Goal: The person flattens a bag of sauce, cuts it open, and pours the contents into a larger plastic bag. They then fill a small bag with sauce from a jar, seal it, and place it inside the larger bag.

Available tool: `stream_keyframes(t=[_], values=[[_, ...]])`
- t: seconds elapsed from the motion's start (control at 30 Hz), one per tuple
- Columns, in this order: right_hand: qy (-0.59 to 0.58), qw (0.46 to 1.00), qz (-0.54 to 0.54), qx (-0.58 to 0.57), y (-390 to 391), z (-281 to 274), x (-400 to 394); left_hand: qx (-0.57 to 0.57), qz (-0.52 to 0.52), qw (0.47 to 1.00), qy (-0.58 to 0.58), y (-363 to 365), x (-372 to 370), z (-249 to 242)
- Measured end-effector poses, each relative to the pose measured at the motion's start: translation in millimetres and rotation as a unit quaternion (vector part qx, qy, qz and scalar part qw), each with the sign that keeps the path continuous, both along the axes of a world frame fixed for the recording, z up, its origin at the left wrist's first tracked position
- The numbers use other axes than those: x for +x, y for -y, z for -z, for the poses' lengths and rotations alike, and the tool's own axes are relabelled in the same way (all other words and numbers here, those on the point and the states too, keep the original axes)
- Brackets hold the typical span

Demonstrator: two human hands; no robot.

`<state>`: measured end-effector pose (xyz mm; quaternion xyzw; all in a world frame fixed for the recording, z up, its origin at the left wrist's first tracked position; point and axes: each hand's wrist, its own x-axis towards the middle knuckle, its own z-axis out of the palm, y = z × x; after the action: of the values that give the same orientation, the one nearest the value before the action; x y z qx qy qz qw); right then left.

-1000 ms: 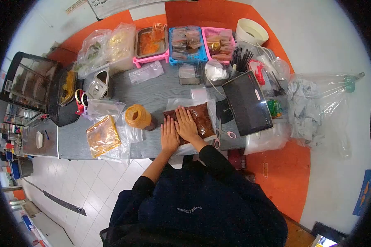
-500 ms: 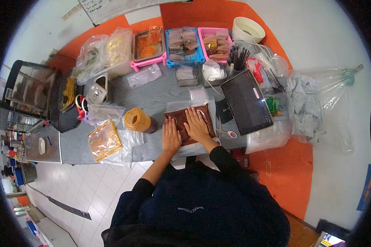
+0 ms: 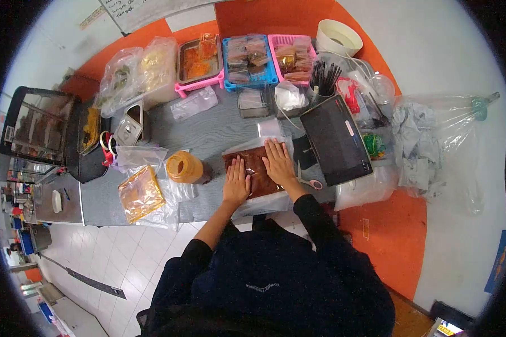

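A flat clear plastic bag of dark brown sauce (image 3: 257, 174) lies on the grey table near its front edge, over some clear plastic. My left hand (image 3: 237, 181) rests flat on the bag's left part, fingers stretched out. On the right part lies my right hand (image 3: 279, 164), also flat, its fingers reaching the bag's far edge. To the left of the bag stands an open jar (image 3: 184, 167) with an orange-yellow rim and brown contents. Farther left, a flat bag of orange-yellow sauce (image 3: 141, 194) lies on clear plastic sheets.
Scissors (image 3: 311, 181) and a tilted tablet (image 3: 336, 140) sit right of the bag. Along the back stand a tray of orange food (image 3: 199, 79), a blue basket (image 3: 227, 85) and a pink basket (image 3: 274, 50) of packets. A metal container (image 3: 130, 130) is at left.
My right hand has slid to the right and away from me across the bag. My left hand has shifted slightly. The brown sauce looks flatter and more spread out.
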<state>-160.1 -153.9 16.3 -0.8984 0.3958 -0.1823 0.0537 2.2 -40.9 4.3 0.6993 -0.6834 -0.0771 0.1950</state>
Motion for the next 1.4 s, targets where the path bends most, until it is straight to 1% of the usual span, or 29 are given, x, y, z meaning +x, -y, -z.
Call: stream_keyframes(t=[0.13,0.2,0.23,0.3,0.33,0.37,0.4,0.47,0.53,0.57,0.6,0.63,0.67,0.73,0.77,0.83,0.87,0.93,1.0,1.07,1.1,1.13,1.2,1.27,1.4], values=[[-0.007,1.0,0.001,-0.012,-1.0,0.3,-0.5,0.001,-0.018,1.0,-0.002,9.8,-1.7,-3.9],[-0.017,1.0,0.025,0.002,-6.7,-0.5,6.3,-0.008,-0.01,0.998,0.057,14.2,-0.5,-1.7],[0.0,0.999,0.047,0.025,-10.8,-0.1,13.5,-0.01,-0.004,0.998,0.058,17.5,1.2,1.1],[-0.014,0.998,0.05,0.042,-20.9,-1.8,26.0,0.004,-0.002,0.995,0.096,18.8,2.1,9.3],[-0.027,0.997,0.046,0.059,-26.8,1.7,32.4,0.005,0.002,0.996,0.094,18.7,2.5,13.3],[-0.047,0.998,0.033,0.033,-34.1,4.8,41.5,0.001,0.009,0.995,0.104,20.1,4.4,16.7],[-0.046,0.998,0.035,0.031,-41.1,3.8,42.7,-0.005,0.015,0.993,0.114,23.0,5.3,14.7],[0.013,0.999,-0.003,0.029,-50.8,1.9,44.5,-0.005,0.022,0.993,0.114,23.3,6.7,11.1],[-0.005,1.0,-0.012,0.026,-52.3,1.1,42.1,0.029,0.029,0.999,0.034,20.0,8.2,7.8],[-0.016,1.0,-0.016,0.013,-52.5,0.8,42.6,0.033,0.028,0.998,0.037,17.5,9.0,6.0],[-0.026,0.999,-0.018,-0.004,-49.4,1.8,43.3,0.03,0.029,0.997,0.067,19.2,10.3,4.9],[-0.047,0.999,-0.024,-0.003,-48.4,2.9,43.5,0.027,0.032,0.994,0.097,19.4,11.3,3.7],[-0.045,0.999,-0.022,-0.003,-49.5,3.6,43.6,0.027,0.034,0.994,0.099,17.0,11.9,2.2],[0.028,0.998,-0.033,0.034,-48.0,2.7,41.5,0.011,0.016,0.997,0.08,14.8,11.0,1.2],[0.026,0.999,-0.032,0.034,-44.7,3.0,38.3,0.011,0.017,0.997,0.079,16.5,10.6,1.9],[0.019,0.991,-0.083,0.102,-35.9,-0.7,27.5,0.012,0.013,0.995,0.095,17.1,9.4,5.1],[0.017,0.991,-0.084,0.103,-31.7,-2.8,20.5,0.013,0.012,0.996,0.093,16.7,9.0,6.7],[-0.01,0.998,-0.031,0.051,-21.0,-4.9,3.0,0.005,0.012,0.997,0.075,18.2,9.8,9.2],[0.003,0.998,-0.032,0.05,-18.6,-4.8,-11.8,-0.004,0.004,0.997,0.077,18.8,9.9,9.1],[0.022,0.999,0.011,0.041,-23.8,-3.8,-17.8,0.022,0.024,0.999,0.007,17.7,7.8,7.1],[-0.005,0.999,0.025,0.035,-25.2,-1.4,-15.3,0.025,0.014,1.0,0.005,18.1,7.3,3.8],[-0.005,0.999,0.017,0.039,-27.9,0.6,-13.1,0.007,0.011,1.0,0.021,18.8,7.5,-0.2],[-0.031,0.999,0.035,0.027,-23.9,3.1,-8.1,-0.018,0.008,0.999,0.039,17.8,11.0,-8.0],[-0.023,0.999,0.035,0.022,-22.9,6.5,-8.0,-0.031,-0.007,0.999,0.042,15.9,9.6,-11.3],[-0.033,0.995,0.065,0.06,-34.9,4.9,15.3,-0.047,-0.02,0.999,0.016,8.2,12.1,1.5]])
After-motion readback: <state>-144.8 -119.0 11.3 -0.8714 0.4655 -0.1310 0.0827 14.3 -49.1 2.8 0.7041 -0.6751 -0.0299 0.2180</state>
